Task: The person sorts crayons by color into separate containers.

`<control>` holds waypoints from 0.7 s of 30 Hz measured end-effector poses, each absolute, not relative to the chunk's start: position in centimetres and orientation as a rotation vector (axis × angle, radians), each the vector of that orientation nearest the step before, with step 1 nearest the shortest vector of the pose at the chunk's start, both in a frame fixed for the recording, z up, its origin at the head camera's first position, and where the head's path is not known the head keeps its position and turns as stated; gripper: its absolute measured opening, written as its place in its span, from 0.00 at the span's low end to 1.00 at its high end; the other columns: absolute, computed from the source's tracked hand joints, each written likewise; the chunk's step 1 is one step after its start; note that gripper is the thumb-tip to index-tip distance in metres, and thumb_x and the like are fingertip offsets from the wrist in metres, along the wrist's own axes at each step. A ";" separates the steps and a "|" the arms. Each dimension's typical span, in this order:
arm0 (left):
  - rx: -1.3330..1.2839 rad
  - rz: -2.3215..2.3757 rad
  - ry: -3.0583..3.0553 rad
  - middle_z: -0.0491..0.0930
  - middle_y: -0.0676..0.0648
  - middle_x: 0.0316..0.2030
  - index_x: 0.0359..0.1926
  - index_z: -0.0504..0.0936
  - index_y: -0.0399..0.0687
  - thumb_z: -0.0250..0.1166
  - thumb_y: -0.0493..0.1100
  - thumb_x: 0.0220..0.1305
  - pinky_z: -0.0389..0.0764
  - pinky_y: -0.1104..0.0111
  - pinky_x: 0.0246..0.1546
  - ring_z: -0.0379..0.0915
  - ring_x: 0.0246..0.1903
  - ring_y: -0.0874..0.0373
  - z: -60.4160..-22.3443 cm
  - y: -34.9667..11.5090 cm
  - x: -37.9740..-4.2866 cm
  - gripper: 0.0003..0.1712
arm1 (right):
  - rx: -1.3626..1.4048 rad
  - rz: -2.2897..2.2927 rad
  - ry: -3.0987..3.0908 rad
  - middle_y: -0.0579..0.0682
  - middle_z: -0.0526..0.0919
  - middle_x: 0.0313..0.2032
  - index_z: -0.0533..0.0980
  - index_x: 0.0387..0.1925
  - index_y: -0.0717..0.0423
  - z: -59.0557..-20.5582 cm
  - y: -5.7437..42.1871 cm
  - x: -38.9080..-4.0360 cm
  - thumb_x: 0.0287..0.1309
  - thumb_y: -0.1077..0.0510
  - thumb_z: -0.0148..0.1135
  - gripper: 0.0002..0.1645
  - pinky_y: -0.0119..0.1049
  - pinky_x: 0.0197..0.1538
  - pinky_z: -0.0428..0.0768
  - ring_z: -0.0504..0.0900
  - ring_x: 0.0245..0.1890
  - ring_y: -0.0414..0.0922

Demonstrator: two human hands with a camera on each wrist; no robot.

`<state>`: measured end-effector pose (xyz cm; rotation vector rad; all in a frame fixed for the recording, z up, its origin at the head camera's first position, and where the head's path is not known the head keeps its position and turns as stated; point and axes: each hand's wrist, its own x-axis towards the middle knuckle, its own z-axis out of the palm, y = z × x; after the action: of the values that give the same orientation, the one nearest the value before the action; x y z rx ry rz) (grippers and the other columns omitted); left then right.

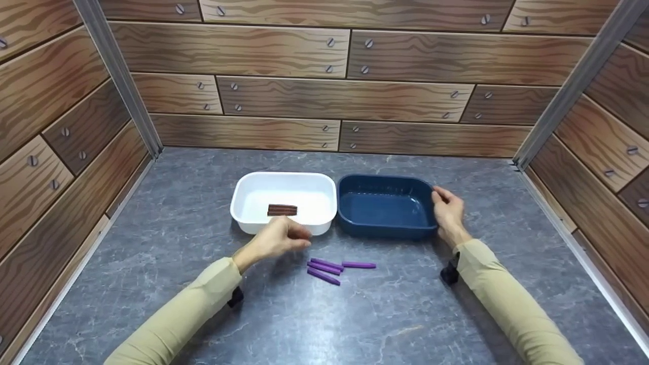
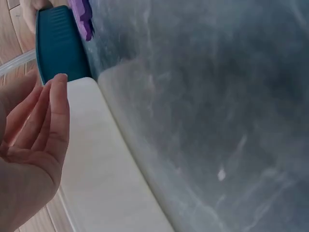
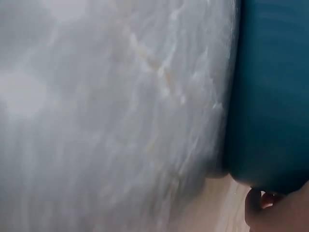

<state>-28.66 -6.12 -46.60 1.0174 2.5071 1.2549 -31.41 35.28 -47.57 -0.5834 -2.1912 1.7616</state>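
Note:
My left hand point(image 1: 281, 237) hovers at the front edge of a white container point(image 1: 243, 223), its fingers loosely bent and nothing between them. The left wrist view shows thumb and fingertips apart beside the white wall point(image 2: 101, 159). Inside the white container lie a few dark brown sticks point(image 1: 282, 210), side by side. My right hand point(image 1: 448, 212) holds the right end of a dark blue container point(image 1: 388, 230) at its rim. The right wrist view shows its fingers bent against that end. Several purple crayon-like sticks point(image 1: 324, 267) lie on the table in front of both containers.
Both containers stand side by side on a grey marbled table point(image 1: 324, 324), their ends almost touching. Wood-patterned panels point(image 1: 324, 94) close off the back and both sides, with metal posts point(image 1: 124, 81) in the corners.

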 end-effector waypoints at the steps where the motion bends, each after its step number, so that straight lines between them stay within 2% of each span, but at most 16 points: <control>1: 1.009 1.233 2.508 0.88 0.43 0.37 0.42 0.87 0.34 0.70 0.36 0.58 0.82 0.72 0.36 0.83 0.34 0.59 -46.7 -6.1 -28.6 0.12 | -0.586 1.777 -2.178 0.58 0.66 0.70 0.65 0.70 0.59 -47.6 35.3 -31.5 0.74 0.57 0.45 0.26 0.40 0.69 0.66 0.65 0.69 0.50; 7: 0.980 1.145 2.506 0.88 0.44 0.36 0.41 0.87 0.36 0.72 0.37 0.57 0.81 0.73 0.34 0.83 0.33 0.58 -47.4 -5.6 -28.4 0.11 | -0.601 1.813 -2.145 0.57 0.66 0.70 0.66 0.70 0.58 -47.6 35.2 -31.6 0.74 0.57 0.46 0.26 0.40 0.70 0.65 0.64 0.69 0.49; 14: 0.969 1.067 2.464 0.88 0.44 0.35 0.41 0.87 0.36 0.73 0.37 0.55 0.81 0.73 0.37 0.82 0.34 0.59 -47.9 -4.8 -28.5 0.12 | -0.604 1.796 -2.141 0.57 0.67 0.70 0.66 0.69 0.58 -47.5 35.0 -31.6 0.74 0.58 0.45 0.26 0.40 0.69 0.65 0.65 0.68 0.49; 21: 0.976 1.019 2.402 0.88 0.47 0.31 0.39 0.89 0.40 0.75 0.39 0.54 0.77 0.77 0.28 0.78 0.28 0.65 -48.0 -4.1 -28.7 0.11 | -0.634 1.753 -2.164 0.57 0.69 0.68 0.67 0.69 0.57 -47.5 34.9 -31.7 0.74 0.58 0.46 0.25 0.39 0.67 0.67 0.67 0.66 0.48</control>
<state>-28.70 -4.12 -48.01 0.9757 2.4024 1.0190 -31.66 34.85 -47.49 -0.6341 -2.1639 1.7530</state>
